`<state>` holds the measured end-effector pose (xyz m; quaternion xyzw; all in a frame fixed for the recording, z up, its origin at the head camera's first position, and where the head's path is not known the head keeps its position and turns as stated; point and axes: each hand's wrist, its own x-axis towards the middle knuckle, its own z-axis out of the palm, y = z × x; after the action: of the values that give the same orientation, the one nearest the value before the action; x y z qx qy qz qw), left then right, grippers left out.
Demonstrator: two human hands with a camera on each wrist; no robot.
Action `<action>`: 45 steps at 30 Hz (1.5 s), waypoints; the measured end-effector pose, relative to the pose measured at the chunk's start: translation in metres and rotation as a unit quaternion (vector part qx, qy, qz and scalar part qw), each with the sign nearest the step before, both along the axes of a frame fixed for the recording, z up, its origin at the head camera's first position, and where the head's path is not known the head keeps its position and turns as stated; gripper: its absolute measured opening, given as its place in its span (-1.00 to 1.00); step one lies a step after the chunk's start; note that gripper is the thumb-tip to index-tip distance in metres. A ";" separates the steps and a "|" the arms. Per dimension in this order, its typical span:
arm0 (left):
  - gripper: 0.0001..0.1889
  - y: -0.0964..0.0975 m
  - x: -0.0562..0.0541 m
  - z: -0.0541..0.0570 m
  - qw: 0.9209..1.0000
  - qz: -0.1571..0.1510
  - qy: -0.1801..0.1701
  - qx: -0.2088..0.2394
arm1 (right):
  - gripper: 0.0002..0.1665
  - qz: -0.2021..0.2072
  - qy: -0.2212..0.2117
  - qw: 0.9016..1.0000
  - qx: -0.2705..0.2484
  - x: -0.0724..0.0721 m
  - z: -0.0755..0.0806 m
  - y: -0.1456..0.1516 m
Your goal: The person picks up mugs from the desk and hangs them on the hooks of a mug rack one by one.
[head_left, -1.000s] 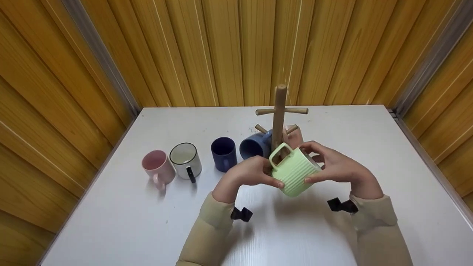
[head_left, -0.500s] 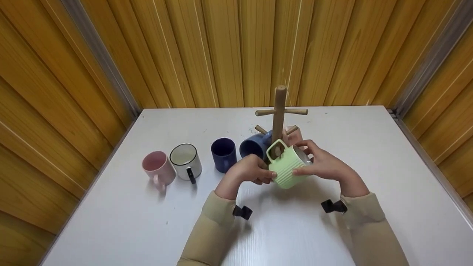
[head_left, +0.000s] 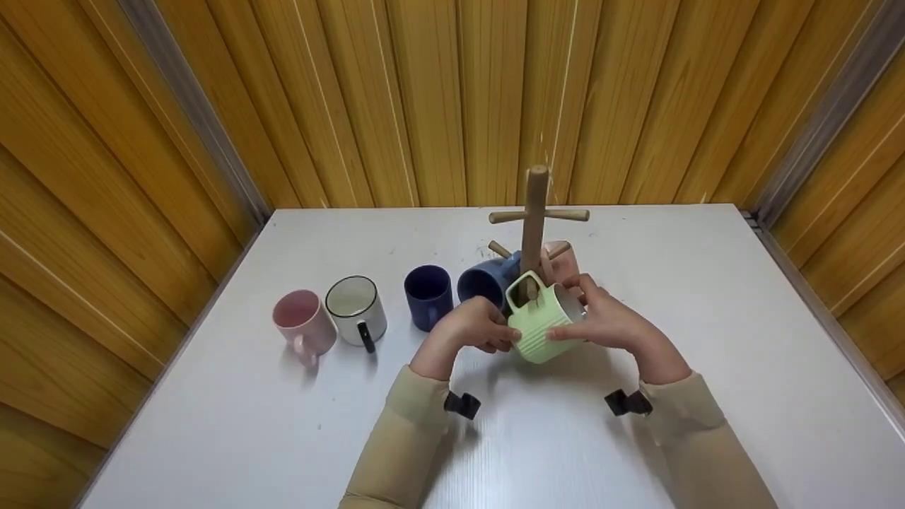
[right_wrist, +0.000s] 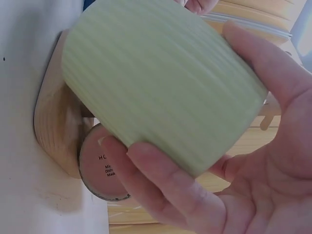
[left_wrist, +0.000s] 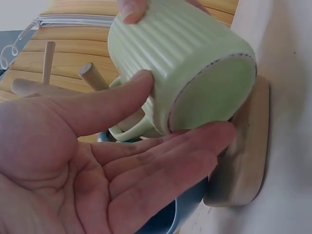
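A ribbed light green mug (head_left: 539,338) is held tilted in front of the wooden mug tree (head_left: 534,233), its base toward the lower left. My left hand (head_left: 472,326) pinches it near the base, thumb on the ribbed side and fingers beneath, as the left wrist view shows. Around the rim end, my right hand (head_left: 606,319) grips it with thumb and fingers. The mug's handle points up toward the post, and the end of a lower peg (head_left: 532,290) shows within its loop. The tree's wooden base (left_wrist: 243,165) lies just beyond the mug in the left wrist view.
A blue mug (head_left: 483,284) and a pale pink mug (head_left: 564,263) hang on the tree's lower pegs. Two upper pegs (head_left: 568,214) are bare. Left on the white table stand a dark blue mug (head_left: 429,305), a white black-rimmed mug (head_left: 359,314) and a pink mug (head_left: 309,329).
Both hands still hold the green mug. It has moved left and closer to the post, its handle now at the lower peg. The right hand has shifted left with it.
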<state>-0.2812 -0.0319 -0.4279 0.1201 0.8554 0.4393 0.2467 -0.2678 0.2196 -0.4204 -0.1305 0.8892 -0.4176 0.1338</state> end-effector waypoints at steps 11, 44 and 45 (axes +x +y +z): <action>-0.75 -0.001 0.001 0.000 0.998 -0.005 0.047 -0.038 | 0.16 -0.024 -0.014 0.999 0.018 0.003 0.000 -0.009; -0.59 -0.070 -0.001 0.014 0.949 0.192 0.109 -0.224 | 0.23 -0.019 -0.013 1.000 0.019 0.003 -0.002 -0.008; -0.65 -0.070 -0.002 0.014 0.951 0.190 0.106 -0.220 | 0.23 -0.019 -0.012 1.000 0.020 0.003 -0.001 -0.008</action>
<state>-0.2830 -0.1023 -0.4143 -0.0565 0.9590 0.2637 0.0871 -0.2651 0.2121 -0.4219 -0.1058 0.8979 -0.4039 0.1395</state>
